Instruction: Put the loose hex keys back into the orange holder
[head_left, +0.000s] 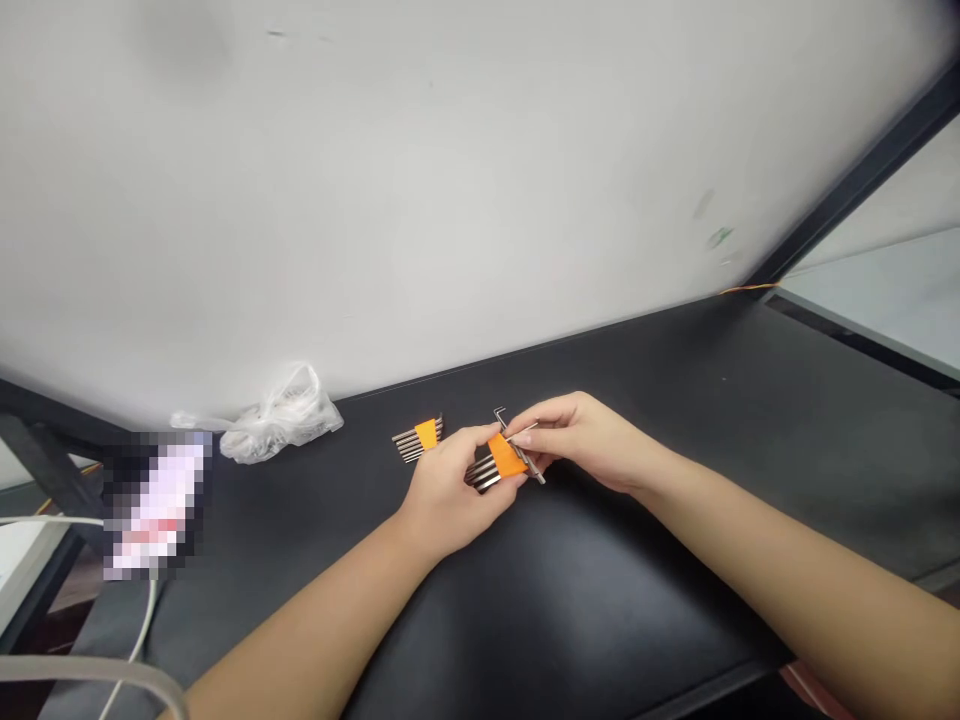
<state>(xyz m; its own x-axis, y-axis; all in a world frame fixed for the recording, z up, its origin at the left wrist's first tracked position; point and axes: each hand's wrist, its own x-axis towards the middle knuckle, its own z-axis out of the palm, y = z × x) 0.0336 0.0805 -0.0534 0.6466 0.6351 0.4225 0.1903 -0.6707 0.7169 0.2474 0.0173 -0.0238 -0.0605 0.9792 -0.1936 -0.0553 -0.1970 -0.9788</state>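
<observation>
My left hand (454, 490) is closed around an orange hex key holder (508, 456) with several metal keys in it, their long ends pointing left. At the holder's right side, the fingers of my right hand (566, 440) pinch a thin metal hex key (523, 431). Whether that key's tip sits in the holder I cannot tell. A second orange hex key set (427, 434) lies on the black table, just beyond my left hand. My fingers hide part of the held set.
A knotted clear plastic bag (281, 418) lies at the back left of the black table (675, 400). Left of it is a pixelated object (157, 505) with a white cable (146, 620) by it. A white wall (450, 200) rises behind, and a dark frame post (847, 180) slants at the right.
</observation>
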